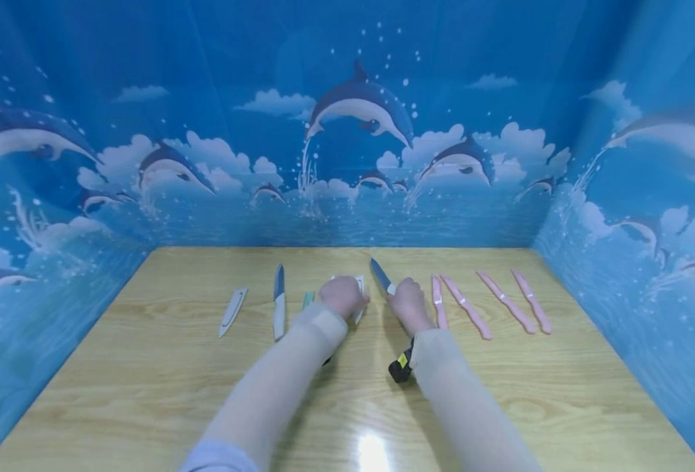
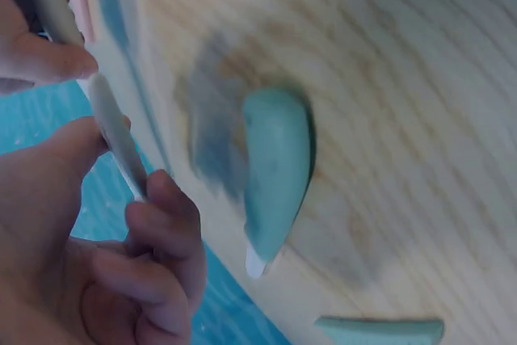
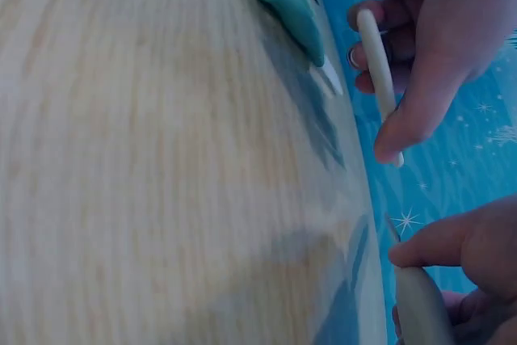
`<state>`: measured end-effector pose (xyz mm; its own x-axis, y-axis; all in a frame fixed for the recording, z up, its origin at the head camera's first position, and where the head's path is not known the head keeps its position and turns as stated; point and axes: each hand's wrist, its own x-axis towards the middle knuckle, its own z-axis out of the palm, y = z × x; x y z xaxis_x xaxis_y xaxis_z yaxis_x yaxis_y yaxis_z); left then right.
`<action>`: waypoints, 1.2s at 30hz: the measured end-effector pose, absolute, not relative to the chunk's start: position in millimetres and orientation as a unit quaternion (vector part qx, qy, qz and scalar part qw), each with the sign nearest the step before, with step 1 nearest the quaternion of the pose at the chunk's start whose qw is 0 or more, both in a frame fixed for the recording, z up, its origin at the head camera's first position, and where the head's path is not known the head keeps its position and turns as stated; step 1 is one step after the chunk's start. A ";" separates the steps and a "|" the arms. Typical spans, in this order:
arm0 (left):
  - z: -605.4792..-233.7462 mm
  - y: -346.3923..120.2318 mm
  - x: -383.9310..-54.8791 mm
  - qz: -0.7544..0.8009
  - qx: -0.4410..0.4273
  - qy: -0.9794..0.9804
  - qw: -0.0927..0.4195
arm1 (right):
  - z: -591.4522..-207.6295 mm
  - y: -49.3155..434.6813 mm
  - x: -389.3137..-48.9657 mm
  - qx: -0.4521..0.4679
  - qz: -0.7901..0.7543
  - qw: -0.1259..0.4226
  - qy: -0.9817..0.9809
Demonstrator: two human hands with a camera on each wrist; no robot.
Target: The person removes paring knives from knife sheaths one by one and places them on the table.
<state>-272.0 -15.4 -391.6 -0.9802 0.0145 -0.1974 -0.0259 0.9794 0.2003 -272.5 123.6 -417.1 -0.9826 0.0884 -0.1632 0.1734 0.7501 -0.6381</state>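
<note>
One white cover (image 1: 232, 313) lay at the left, near a white-handled knife (image 1: 279, 303). Next, the left wrist view showed two green pieces (image 2: 279, 171), mostly hidden in the head view. The left hand (image 1: 343, 296) pinched another white cover (image 3: 376, 62); the right wrist view alone revealed its ring (image 3: 352, 57). Just right, the right hand (image 1: 409, 305) gripped a second knife (image 1: 381, 274), blade pointing far. Four pink knives (image 1: 507, 303) lay at the right.

Near the centre of the frame, the left hand (image 1: 343, 296) is gripping a white sheath (image 1: 360, 283) and the right hand (image 1: 408, 304) is holding a dark-bladed knife (image 1: 381, 275); four pink knives (image 1: 518, 316) are lying right of centre, while a dolphin-printed curtain (image 1: 218, 65) is filling the upper frame
</note>
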 end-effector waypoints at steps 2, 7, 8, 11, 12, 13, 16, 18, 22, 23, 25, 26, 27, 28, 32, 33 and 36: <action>-392.8 -12.6 -272.7 0.086 -0.002 0.992 0.098 | -418.7 123.3 -272.6 0.069 -0.334 0.059 0.938; -395.4 -9.4 -273.4 0.066 -0.008 0.992 0.108 | -423.8 125.4 -272.6 0.066 -0.313 0.078 0.944; -396.1 -9.0 -273.3 0.062 -0.009 0.992 0.111 | -424.7 125.9 -272.4 0.065 -0.310 0.087 0.945; -399.2 -7.3 -272.8 0.051 -0.008 0.992 0.116 | -425.8 126.3 -271.2 0.063 -0.298 0.110 0.946; -400.8 -6.6 -272.7 0.044 -0.006 0.992 0.118 | -425.8 126.2 -270.5 0.062 -0.298 0.116 0.946; -402.0 -5.8 -272.5 0.036 -0.004 0.992 0.120 | -425.7 126.0 -270.1 0.061 -0.296 0.121 0.946; -405.5 -3.3 -272.0 0.013 0.003 0.992 0.122 | -424.5 125.2 -268.7 0.060 -0.298 0.125 0.944; -407.1 -2.1 -271.7 -0.001 0.005 0.992 0.124 | -424.2 125.1 -268.0 0.057 -0.302 0.127 0.943; -409.0 -0.1 -271.3 -0.015 0.011 0.993 0.119 | -422.3 126.2 -265.8 0.055 -0.306 0.131 0.942; -409.4 0.3 -271.4 -0.017 0.013 0.993 0.119 | -421.9 126.6 -265.0 0.056 -0.309 0.133 0.940; -410.6 1.5 -271.9 -0.019 0.018 0.993 0.114 | -420.8 128.0 -263.5 0.057 -0.310 0.139 0.939; -411.0 2.0 -272.2 -0.020 0.020 0.993 0.112 | -420.5 128.7 -262.8 0.057 -0.311 0.142 0.938; -411.6 2.4 -272.5 -0.021 0.022 0.993 0.111 | -420.1 129.3 -262.1 0.057 -0.312 0.145 0.937; -412.1 2.6 -272.7 -0.022 0.023 0.993 0.110 | -420.1 129.8 -261.7 0.057 -0.314 0.148 0.936; -413.7 2.7 -272.9 -0.026 0.026 0.994 0.106 | -420.7 131.2 -260.2 0.052 -0.321 0.150 0.934; -413.7 2.5 -272.7 -0.025 0.027 0.994 0.104 | -420.8 131.4 -260.1 0.050 -0.320 0.149 0.934; -414.6 2.4 -272.4 -0.022 0.027 0.994 0.099 | -421.3 131.4 -260.7 0.050 -0.314 0.149 0.936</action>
<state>-272.4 2.4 -414.6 -0.9790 0.0489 -0.1980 0.0577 0.9976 -0.0386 -260.7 131.4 -421.3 -0.9507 -0.0009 -0.3100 0.1864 0.7974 -0.5739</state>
